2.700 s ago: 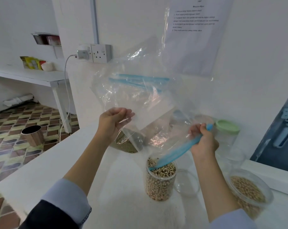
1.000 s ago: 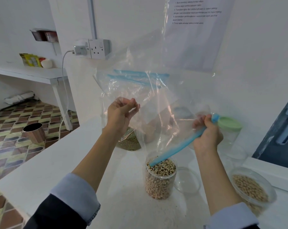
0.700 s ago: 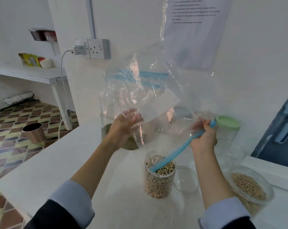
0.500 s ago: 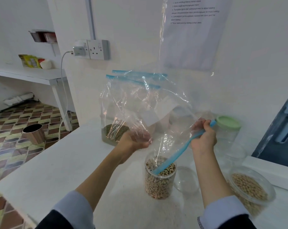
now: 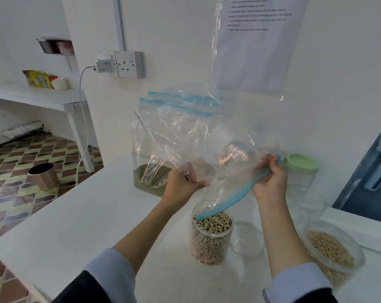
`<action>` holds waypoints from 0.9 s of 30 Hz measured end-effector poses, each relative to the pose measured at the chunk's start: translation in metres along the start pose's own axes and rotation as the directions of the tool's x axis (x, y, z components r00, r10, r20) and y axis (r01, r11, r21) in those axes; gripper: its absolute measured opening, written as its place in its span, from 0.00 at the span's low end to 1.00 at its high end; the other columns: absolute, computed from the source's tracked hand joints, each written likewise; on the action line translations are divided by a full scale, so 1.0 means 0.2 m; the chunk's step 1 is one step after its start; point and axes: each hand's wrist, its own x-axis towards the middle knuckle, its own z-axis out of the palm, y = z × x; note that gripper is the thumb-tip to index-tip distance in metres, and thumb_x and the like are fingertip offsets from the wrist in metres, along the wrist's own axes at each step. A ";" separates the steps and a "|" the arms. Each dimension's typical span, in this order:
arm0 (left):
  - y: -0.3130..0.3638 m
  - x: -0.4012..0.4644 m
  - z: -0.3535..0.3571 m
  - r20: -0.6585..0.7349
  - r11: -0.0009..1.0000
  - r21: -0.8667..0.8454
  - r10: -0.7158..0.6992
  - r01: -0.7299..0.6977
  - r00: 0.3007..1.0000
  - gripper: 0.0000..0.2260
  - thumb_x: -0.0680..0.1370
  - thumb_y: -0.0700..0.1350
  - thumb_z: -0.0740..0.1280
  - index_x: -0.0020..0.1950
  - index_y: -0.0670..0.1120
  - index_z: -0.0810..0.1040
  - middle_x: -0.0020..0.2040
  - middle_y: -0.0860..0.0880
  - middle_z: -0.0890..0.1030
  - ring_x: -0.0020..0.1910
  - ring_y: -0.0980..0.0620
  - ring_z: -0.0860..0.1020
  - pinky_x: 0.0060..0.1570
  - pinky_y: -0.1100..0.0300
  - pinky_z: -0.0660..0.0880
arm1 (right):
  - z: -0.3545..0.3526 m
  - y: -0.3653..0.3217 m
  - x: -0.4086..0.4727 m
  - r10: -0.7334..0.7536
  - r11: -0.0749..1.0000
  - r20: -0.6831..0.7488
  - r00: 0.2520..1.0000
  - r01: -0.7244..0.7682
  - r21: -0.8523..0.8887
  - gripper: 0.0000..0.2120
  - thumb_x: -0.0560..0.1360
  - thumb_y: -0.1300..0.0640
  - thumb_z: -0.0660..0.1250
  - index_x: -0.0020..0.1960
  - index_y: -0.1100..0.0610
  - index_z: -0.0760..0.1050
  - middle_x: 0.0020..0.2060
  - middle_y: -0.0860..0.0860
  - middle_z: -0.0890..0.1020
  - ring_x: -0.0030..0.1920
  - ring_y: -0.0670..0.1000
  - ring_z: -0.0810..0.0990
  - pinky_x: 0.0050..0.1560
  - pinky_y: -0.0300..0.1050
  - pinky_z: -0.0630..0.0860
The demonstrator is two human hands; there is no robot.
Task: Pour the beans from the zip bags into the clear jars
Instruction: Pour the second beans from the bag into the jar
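Head view, landmark: the open jar (image 5: pixel 211 235) of speckled beans, standing on the white table (image 5: pixel 93 215) straight in front of me.
Left hand: my left hand (image 5: pixel 183 185) is up and left of the jar, fingers curled around a bunched fold of the clear zip bag (image 5: pixel 207 149).
Right hand: my right hand (image 5: pixel 270 182) is up and right of the jar, clenched on the bag's blue zip strip (image 5: pixel 231 199).
Zip bag: it hangs slack between both hands above the jar, looking emptied; the lower end of its strip dips to the jar's mouth.
Beans: they fill the jar nearly to the rim.
Table, right of the jar: a clear lid (image 5: pixel 246 239) lies just beside it; farther right is a second bean jar (image 5: pixel 331 254); behind that, a green-lidded jar (image 5: pixel 302 169).
Table, behind the jar: another zip bag (image 5: pixel 152 178) stands with green beans in its bottom.
Room, far left of the jar: patterned floor tiles (image 5: pixel 17 171), a small metal bin (image 5: pixel 42 176), a white side table (image 5: pixel 54 99).
Wall above the jar: a double socket (image 5: pixel 128 64) and a printed sheet (image 5: pixel 255 40).
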 end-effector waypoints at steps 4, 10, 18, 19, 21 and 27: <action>0.02 0.00 0.01 0.042 0.998 0.059 0.017 -0.019 0.999 0.17 0.66 0.42 0.78 0.33 0.41 0.69 0.30 0.42 0.70 0.30 0.49 0.70 0.32 0.42 0.75 | 0.00 -0.01 -0.01 0.008 1.000 0.041 0.999 -0.008 0.003 0.18 0.75 0.58 0.62 0.28 0.55 0.79 0.26 0.46 0.78 0.25 0.42 0.76 0.26 0.33 0.73; 0.02 0.00 0.01 0.333 0.947 0.294 0.024 -0.128 0.943 0.04 0.80 0.49 0.61 0.51 0.51 0.73 0.44 0.54 0.79 0.39 0.59 0.77 0.43 0.66 0.75 | 0.02 -0.02 -0.01 0.043 0.995 0.114 0.993 -0.053 0.079 0.24 0.79 0.58 0.58 0.27 0.54 0.81 0.27 0.44 0.79 0.27 0.40 0.76 0.31 0.29 0.73; 0.03 -0.01 0.02 0.292 0.961 0.258 -0.174 0.098 0.940 0.12 0.81 0.48 0.60 0.47 0.42 0.78 0.38 0.42 0.83 0.23 0.52 0.77 0.28 0.65 0.71 | 0.02 0.00 0.00 0.061 0.998 0.138 0.989 -0.061 -0.002 0.16 0.72 0.54 0.63 0.27 0.53 0.80 0.28 0.43 0.78 0.27 0.39 0.75 0.29 0.30 0.72; 0.03 -0.01 0.01 0.290 0.971 0.219 -0.160 0.097 0.944 0.10 0.81 0.46 0.62 0.44 0.43 0.78 0.37 0.42 0.82 0.24 0.51 0.76 0.29 0.64 0.72 | 0.03 0.00 -0.01 0.064 0.998 0.139 0.988 -0.064 -0.001 0.17 0.73 0.55 0.62 0.27 0.53 0.80 0.27 0.43 0.78 0.26 0.39 0.75 0.29 0.30 0.72; 0.01 -0.01 -0.02 0.340 0.981 0.185 -0.113 0.052 0.934 0.06 0.78 0.43 0.66 0.42 0.44 0.78 0.37 0.41 0.82 0.28 0.51 0.78 0.32 0.64 0.74 | 0.03 -0.01 -0.01 0.061 0.998 0.127 0.990 -0.062 0.000 0.22 0.77 0.56 0.60 0.26 0.54 0.80 0.26 0.44 0.78 0.26 0.39 0.75 0.28 0.31 0.72; 0.00 -0.03 -0.03 0.436 0.983 0.186 -0.075 -0.008 0.897 0.12 0.70 0.30 0.71 0.43 0.45 0.74 0.38 0.46 0.80 0.34 0.48 0.79 0.38 0.55 0.80 | 0.05 -0.01 -0.02 0.058 0.998 0.102 0.993 -0.059 0.001 0.19 0.75 0.57 0.62 0.27 0.54 0.80 0.27 0.45 0.78 0.26 0.40 0.75 0.28 0.31 0.73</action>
